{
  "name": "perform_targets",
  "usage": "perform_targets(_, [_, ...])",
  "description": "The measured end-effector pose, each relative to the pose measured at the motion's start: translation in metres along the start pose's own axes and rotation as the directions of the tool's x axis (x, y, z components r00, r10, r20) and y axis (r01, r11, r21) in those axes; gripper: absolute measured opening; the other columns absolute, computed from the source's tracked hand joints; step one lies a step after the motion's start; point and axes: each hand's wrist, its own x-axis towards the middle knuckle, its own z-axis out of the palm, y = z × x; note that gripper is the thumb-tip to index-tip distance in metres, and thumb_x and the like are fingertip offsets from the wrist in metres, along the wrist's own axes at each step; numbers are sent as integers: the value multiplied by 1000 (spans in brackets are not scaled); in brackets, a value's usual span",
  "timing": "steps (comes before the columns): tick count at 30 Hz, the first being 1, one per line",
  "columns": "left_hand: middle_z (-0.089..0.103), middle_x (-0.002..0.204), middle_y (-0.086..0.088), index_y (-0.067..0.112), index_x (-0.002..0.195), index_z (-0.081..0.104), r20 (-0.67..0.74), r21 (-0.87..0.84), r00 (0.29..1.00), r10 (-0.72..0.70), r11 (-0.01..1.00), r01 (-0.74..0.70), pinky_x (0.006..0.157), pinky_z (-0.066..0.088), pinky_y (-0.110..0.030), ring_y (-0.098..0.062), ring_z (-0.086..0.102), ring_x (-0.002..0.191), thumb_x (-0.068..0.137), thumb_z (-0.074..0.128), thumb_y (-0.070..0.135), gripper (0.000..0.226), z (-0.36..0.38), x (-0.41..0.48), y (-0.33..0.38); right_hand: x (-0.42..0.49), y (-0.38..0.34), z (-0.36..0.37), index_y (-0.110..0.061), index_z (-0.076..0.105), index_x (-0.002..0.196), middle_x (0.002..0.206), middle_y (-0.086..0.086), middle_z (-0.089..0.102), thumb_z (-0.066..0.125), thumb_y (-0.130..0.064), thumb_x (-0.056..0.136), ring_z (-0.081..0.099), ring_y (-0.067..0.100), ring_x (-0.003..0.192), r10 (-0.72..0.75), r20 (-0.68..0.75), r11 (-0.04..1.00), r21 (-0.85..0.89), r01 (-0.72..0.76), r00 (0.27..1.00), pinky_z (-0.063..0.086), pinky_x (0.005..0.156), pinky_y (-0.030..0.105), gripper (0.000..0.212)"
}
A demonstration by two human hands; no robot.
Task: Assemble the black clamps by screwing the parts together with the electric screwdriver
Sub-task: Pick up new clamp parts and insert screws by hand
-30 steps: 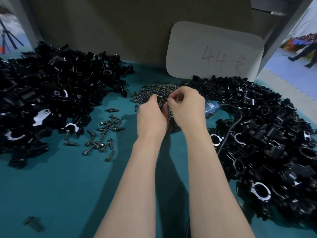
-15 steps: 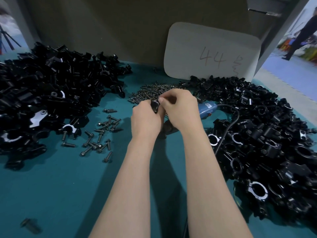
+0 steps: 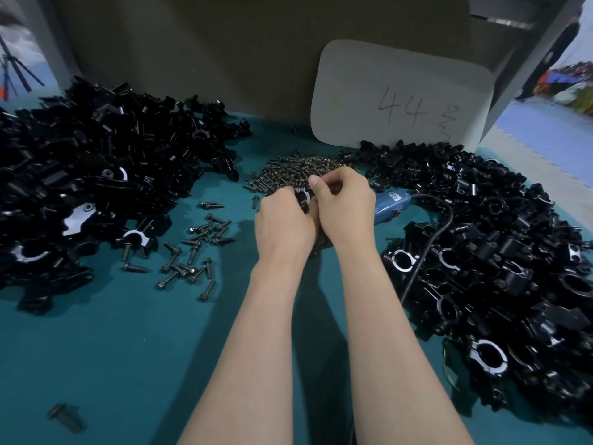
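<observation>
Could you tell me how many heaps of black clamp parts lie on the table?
2: the left heap, by the loose screws; the right heap, beside the blue screwdriver.

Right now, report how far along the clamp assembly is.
Looks done: the right pile holds closed ring clamps, apparently assembled. In hand: the left hand and right hand both grip one clamp near the screw heap; the electric screwdriver lies unheld beside them, so nothing seems driven into it yet. Left: the big left pile of loose parts.
</observation>
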Motion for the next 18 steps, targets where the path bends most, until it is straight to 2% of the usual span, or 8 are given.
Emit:
perform_targets(5, [61, 79, -7, 12, 81, 55, -25, -11, 1000, 10, 1000, -10, 58, 39, -33, -30, 56, 74, 94, 52, 39, 30, -1, -1, -1, 8, -5, 4, -13, 63, 82, 81, 0, 62, 61, -32, 92, 56, 16, 84, 88, 59, 996, -1, -88, 994, 38, 73, 24, 22])
perform_targets(8, [65, 74, 0, 18, 76, 60, -44, -287, 994, -102, 954, 86, 56, 44, -29, -25, 63, 72, 93, 58, 35, 24, -8, 2, -5, 14, -12, 5, -8, 68, 76, 74, 3, 67, 59, -32, 93, 59, 18, 74, 78, 69, 990, 111, -85, 995, 43, 71, 27, 31])
perform_targets(9, [68, 78, -2, 16, 77, 62, -36, -455, 982, -185, 878, 149, 62, 51, -29, -26, 68, 79, 93, 60, 30, 22, -11, 4, -7, 17, -12, 4, -8, 70, 82, 80, 5, 70, 56, -30, 95, 60, 19, 78, 54, 38, 996, 65, -56, 998, 43, 71, 27, 30])
perform_targets(11, [68, 86, -7, 9, 78, 61, 76, -804, 932, -354, 531, 266, 70, 59, -27, -29, 70, 88, 94, 61, 18, 18, -20, 10, -9, 25, -7, 3, -12, 71, 97, 96, 5, 71, 54, -25, 96, 62, 20, 90, 32, -12, 992, -119, -34, 999, 40, 74, 23, 22])
perform_targets(13, [66, 97, -17, 3, 81, 57, 238, -935, 880, -411, 148, 322, 69, 60, -23, -29, 70, 90, 94, 61, 11, 15, -28, 14, -11, 30, -1, 9, -15, 70, 103, 104, 6, 70, 56, -20, 94, 62, 23, 98, 68, 61, 946, -321, -45, 996, 42, 77, 24, 18])
perform_targets(14, [64, 103, -22, 3, 84, 56, 304, -940, 861, -407, 21, 342, 68, 60, -21, -30, 69, 93, 94, 60, 11, 14, -31, 14, -12, 31, 1, 14, -16, 69, 104, 107, 6, 69, 57, -18, 92, 61, 25, 101, 111, 128, 911, -409, -49, 986, 43, 81, 27, 18])
perform_targets(16, [61, 107, -26, 3, 85, 55, 402, -915, 839, -366, -130, 381, 67, 59, -20, -32, 68, 103, 94, 59, 11, 13, -34, 13, -12, 31, 2, 27, -19, 66, 108, 112, 5, 65, 58, -16, 88, 56, 27, 109, 207, 229, 837, -545, -51, 951, 36, 91, 34, 21])
perform_targets(18, [60, 102, -25, 4, 85, 54, 455, -890, 827, -331, -193, 413, 68, 59, -20, -33, 66, 106, 95, 59, 12, 13, -36, 12, -11, 29, 0, 35, -20, 64, 104, 110, 5, 64, 58, -12, 84, 55, 27, 109, 246, 247, 780, -625, -40, 937, 27, 87, 38, 22])
